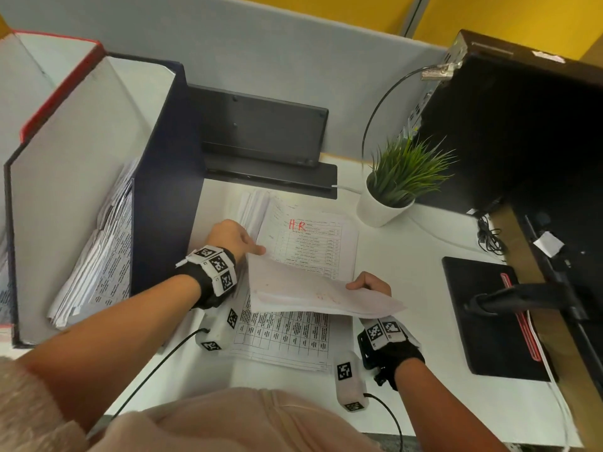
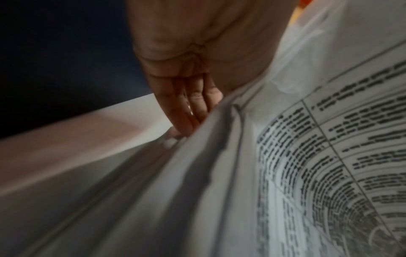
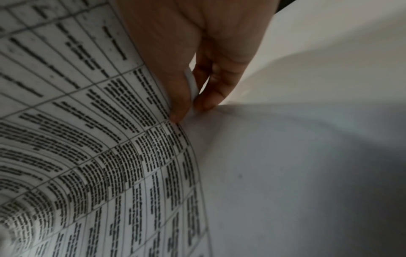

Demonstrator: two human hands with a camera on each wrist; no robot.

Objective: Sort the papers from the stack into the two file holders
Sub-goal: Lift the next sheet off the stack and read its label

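Observation:
A stack of printed papers [image 1: 321, 246] lies mid-desk, its exposed sheet marked "HR" in red. Both hands hold a lifted paper [image 1: 303, 288] over the stack, blank side up. My left hand [image 1: 235, 238] grips its left edge, thumb on top and fingers [image 2: 189, 111] beneath the paper [image 2: 307, 156]. My right hand [image 1: 368, 283] pinches the right edge, and its thumb and fingers [image 3: 186, 102] close on the printed sheet [image 3: 87, 156]. The dark blue file holder [image 1: 166, 158] at left holds several papers [image 1: 98, 256]. The red-edged file holder [image 1: 58, 89] stands beyond it.
A table-printed sheet [image 1: 284, 337] lies near the desk's front edge. A potted plant [image 1: 391, 190] stands right of the stack. A black computer case [image 1: 522, 125] and black monitor base [image 1: 489, 321] fill the right side. A black keyboard [image 1: 261, 132] leans against the partition behind.

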